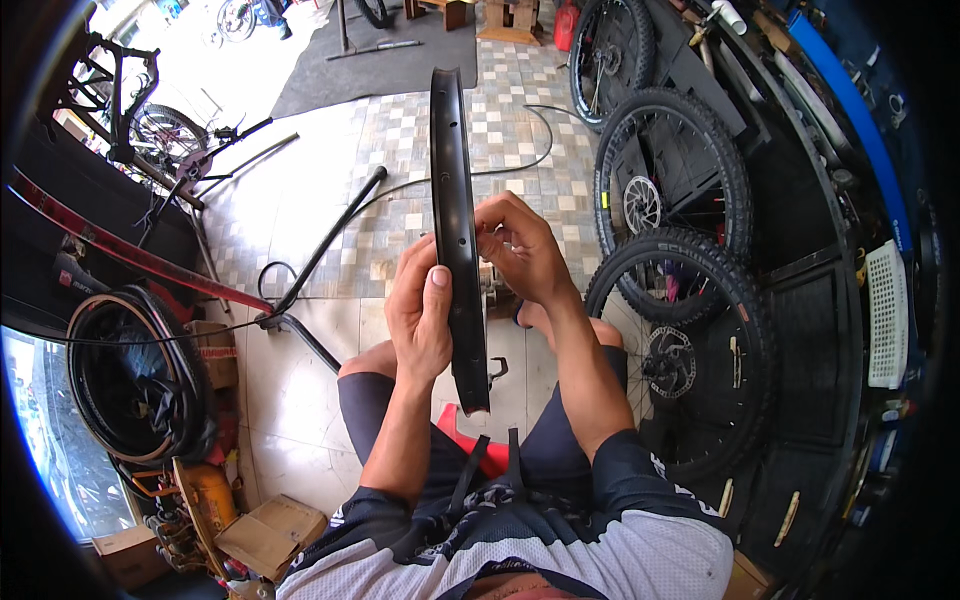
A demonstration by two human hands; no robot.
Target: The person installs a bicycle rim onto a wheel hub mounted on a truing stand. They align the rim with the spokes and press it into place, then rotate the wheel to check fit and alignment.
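A black bicycle rim stands on edge in front of me, above my lap, its hollow outer face with a row of holes turned towards me. My left hand grips the rim's lower left side, the thumb lying along the near edge and the fingers behind it. On the other side, my right hand is close against the rim with thumb and fingers bent together in a pinch. Whatever may be between those fingertips is too small or hidden to make out.
Several knobbly-tyred wheels lean against the dark cabinets at right. A bicycle repair stand spreads its legs on the tiled floor to the left. Tyres hang at far left, above cardboard boxes. A cable crosses the floor ahead.
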